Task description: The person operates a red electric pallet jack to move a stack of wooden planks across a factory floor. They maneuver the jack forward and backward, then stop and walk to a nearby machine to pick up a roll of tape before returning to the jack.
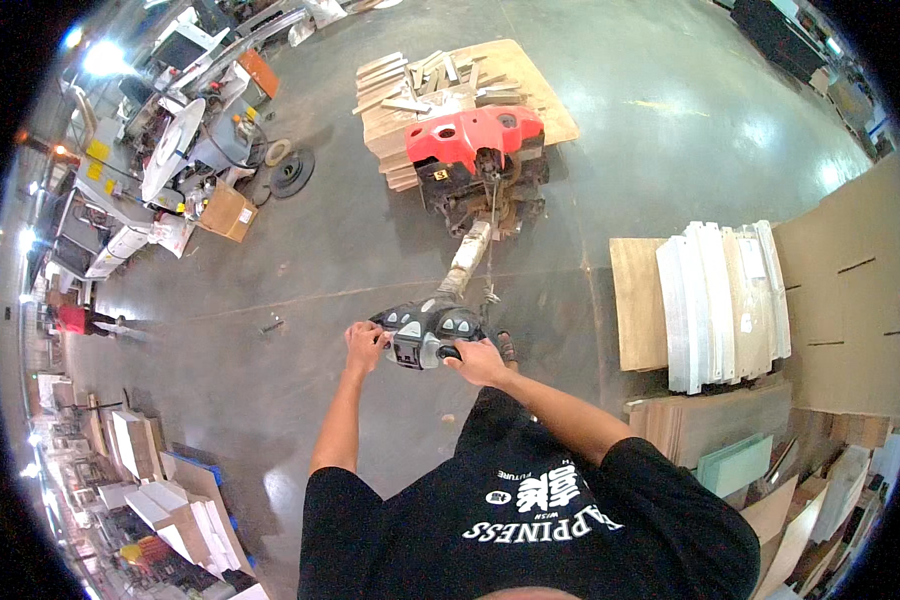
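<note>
With both hands, left (364,345) and right (478,360), clamped on the tiller (428,333), you risk swinging the red truck (478,165) wide, tipping its boards (440,95) at centre top.

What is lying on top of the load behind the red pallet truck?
Behind the red pallet truck, loose pale wooden boards lie stacked unevenly on a flat plywood sheet. The truck's red cover hides the stack's near edge and whatever is beneath it.

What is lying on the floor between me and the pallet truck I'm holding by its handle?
Nothing visible. Both hands, left hand and right hand, already grip the control handle; the tiller runs to the red pallet truck over bare concrete floor.
</note>
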A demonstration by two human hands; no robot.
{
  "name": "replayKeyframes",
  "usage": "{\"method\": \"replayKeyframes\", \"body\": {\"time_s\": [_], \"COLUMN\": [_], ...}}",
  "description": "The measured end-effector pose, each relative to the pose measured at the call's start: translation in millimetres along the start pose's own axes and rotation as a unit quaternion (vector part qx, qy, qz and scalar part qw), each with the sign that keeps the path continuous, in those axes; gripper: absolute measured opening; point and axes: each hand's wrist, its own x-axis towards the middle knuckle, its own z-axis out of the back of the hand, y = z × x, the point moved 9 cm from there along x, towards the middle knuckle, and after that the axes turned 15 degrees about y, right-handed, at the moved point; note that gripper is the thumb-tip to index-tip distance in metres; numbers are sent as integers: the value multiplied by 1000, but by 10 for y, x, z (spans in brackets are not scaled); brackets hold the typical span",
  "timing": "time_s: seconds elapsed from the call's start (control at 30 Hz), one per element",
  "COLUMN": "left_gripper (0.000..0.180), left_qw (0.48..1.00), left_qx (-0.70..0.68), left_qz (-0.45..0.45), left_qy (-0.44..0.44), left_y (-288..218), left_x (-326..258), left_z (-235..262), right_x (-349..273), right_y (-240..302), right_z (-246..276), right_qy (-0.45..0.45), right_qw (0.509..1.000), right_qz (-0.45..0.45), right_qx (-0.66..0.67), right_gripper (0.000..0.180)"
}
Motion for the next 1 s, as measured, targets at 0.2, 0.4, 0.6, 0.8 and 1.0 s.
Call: {"method": "replayKeyframes", "body": {"time_s": [0.2, 0.4, 0.6, 0.8, 1.0], "left_gripper": [38, 51, 50, 49, 54], "left_qw": [999, 998, 998, 993, 989], "left_qx": [-37, -56, -40, -48, -100], "left_qz": [0, -16, 20, 96, 102], "left_qy": [-9, -36, -47, -46, 37], "left_y": [-495, -398, -239, -37, 352], "left_x": [-428, -279, -390, -307, -420], "left_z": [-442, -153, -111, 64, -283], "right_x": [-572, -401, -285, -24, -16], "right_y": [-312, -163, -24, 59, 195], "right_z": [-403, -177, -257, -250, -465], "right_qy": [25, 15, 10, 8, 35], "right_qw": [999, 1000, 1000, 1000, 998], "right_qz": [-7, 5, 7, -11, -10], "right_qx": [-19, -16, 4, 25, 49], "right_gripper": [51, 50, 47, 47, 51]}}
